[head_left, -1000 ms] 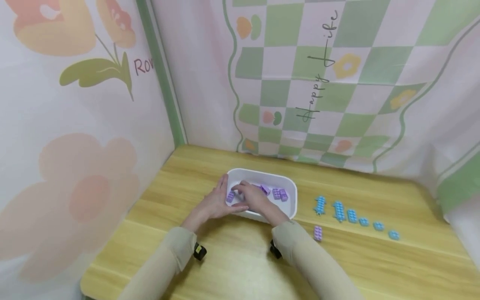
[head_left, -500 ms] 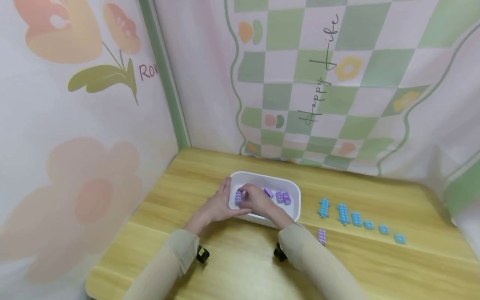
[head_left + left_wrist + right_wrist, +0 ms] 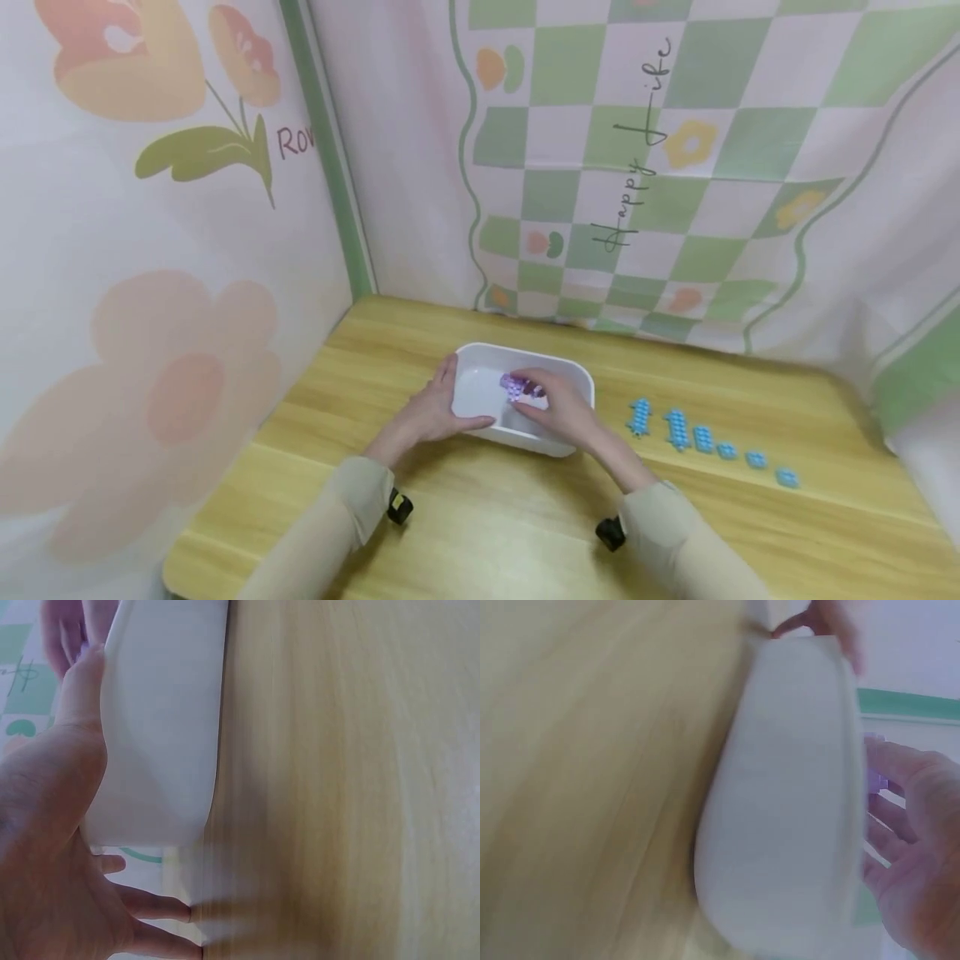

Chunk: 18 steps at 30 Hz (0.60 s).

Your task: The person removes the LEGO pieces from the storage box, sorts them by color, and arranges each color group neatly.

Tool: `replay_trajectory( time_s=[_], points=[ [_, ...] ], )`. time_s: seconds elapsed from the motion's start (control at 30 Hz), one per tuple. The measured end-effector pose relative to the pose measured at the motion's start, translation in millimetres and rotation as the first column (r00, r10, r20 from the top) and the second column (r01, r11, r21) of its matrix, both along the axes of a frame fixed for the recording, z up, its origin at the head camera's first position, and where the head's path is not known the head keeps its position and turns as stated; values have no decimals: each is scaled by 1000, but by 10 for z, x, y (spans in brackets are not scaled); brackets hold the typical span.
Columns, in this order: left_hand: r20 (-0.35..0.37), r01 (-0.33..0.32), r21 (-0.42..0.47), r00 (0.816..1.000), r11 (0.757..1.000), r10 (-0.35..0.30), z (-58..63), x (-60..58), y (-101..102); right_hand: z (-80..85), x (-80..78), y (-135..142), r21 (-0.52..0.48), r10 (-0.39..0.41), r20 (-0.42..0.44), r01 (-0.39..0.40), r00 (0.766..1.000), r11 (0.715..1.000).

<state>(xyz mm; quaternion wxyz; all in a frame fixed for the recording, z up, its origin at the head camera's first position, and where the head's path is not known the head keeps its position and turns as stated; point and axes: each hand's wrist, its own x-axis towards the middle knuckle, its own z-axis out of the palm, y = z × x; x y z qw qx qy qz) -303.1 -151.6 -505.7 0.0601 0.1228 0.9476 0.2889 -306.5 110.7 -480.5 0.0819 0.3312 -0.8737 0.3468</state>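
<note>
A white plastic bin stands on the wooden table, with its outer wall large in the left wrist view. My left hand brackets its left corner, thumb laid along the near rim and the other fingers straight beside the end wall. Inside the bin, my right hand pinches a cluster of purple toy building bricks between thumb and fingers; how many are in the grip I cannot tell. One purple brick shows at the fingertips in the right wrist view. The palm side hides part of the cluster.
To the right of the bin, several blue toy bricks lie in a loose row, among them a long piece and another long piece. Patterned curtains hang behind the table and at its left.
My right hand has moved right inside the bin, and the purple bricks that lay spread out are now gathered at its fingers. The lone purple brick on the table is no longer visible. Left hand stays.
</note>
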Motion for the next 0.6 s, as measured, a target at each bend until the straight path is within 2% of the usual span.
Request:
replay_trajectory(
  time_s=[0.23, 0.43, 0.6],
  points=[
    [7, 8, 10, 1000, 1000, -8, -30, -20, -35, 110, 320, 438, -14, -123, -30, 123, 992, 992],
    [9, 8, 2, 1000, 1000, -8, -40, -22, -39, 115, 508, 770, -21, -165, -79, 164, 983, 986],
    [10, 13, 4, 1000, 1000, -13, -28, -18, -21, 35, 621, 1124, 11, -180, -118, 183, 977, 983]
  ],
)
